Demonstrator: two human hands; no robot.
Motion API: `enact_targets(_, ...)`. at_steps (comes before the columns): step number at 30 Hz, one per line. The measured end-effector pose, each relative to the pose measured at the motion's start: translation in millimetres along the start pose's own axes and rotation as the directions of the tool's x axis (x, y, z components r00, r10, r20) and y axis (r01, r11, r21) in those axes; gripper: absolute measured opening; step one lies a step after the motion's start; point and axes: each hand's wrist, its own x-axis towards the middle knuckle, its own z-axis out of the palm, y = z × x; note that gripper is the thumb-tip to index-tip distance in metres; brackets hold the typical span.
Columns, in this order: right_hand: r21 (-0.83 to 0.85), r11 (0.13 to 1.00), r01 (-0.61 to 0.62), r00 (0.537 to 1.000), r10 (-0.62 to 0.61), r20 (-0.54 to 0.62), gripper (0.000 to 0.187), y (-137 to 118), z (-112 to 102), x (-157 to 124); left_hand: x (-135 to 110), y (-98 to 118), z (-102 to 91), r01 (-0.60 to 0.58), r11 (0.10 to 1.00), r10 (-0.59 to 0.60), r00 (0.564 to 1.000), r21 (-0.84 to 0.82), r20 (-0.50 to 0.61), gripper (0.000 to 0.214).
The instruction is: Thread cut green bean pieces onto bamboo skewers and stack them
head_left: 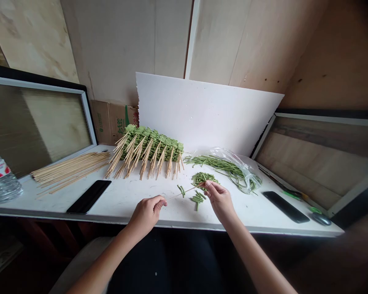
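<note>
A thin bamboo skewer (189, 189) runs between my two hands above the white table. My left hand (147, 211) is closed around its left end. At the other end, the thumb and fingers of my right hand (218, 199) pinch near the tip; whether a bean piece is also between them is hidden. Two short green bean pieces (181, 190) show at the skewer's middle, and I cannot tell whether they are threaded on it or lie behind. Below it are several loose cut bean pieces (198, 198). A larger heap of cut beans (202, 177) lies just behind my right hand.
Skewered beans (155, 141) are stacked at the back, sticks pointing forward. Bare skewers (73, 166) lie left, near a black phone (89, 197) and a water bottle (2, 179). Long whole beans (221, 163) in a clear bag, a dark flat object (286, 206) and a mouse (321, 218) are right.
</note>
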Motion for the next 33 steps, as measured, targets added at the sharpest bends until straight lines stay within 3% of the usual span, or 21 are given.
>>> enact_targets(16, -0.074, 0.995, 0.060, 0.998, -0.059, 0.023, 0.031, 18.7, 3.1, -4.7, -2.9, -3.6, 6.2, 0.008, 1.000, -0.008, 1.000, 0.012, 0.019, 0.036)
enact_targets(22, -0.188, 0.980, 0.069, 0.993, -0.049, 0.111, 0.028, 21.0, 23.2, -21.6, -3.5, 6.2, 7.7, -0.009, 1.000, 0.009, 1.000, -0.022, -0.004, 0.037)
enact_targets(26, -0.179, 0.983, 0.050, 0.995, -0.033, 0.097, 0.027, 25.2, 35.9, -32.5, -4.6, 14.0, 7.5, -0.011, 1.000, 0.010, 0.999, -0.019, -0.042, 0.036)
enact_targets(33, -0.202, 0.979, 0.035, 0.991, -0.008, 0.132, 0.029, 28.7, 29.4, -26.2, -4.3, 16.5, 9.5, 0.007, 1.000, -0.008, 0.999, -0.017, -0.043, 0.034)
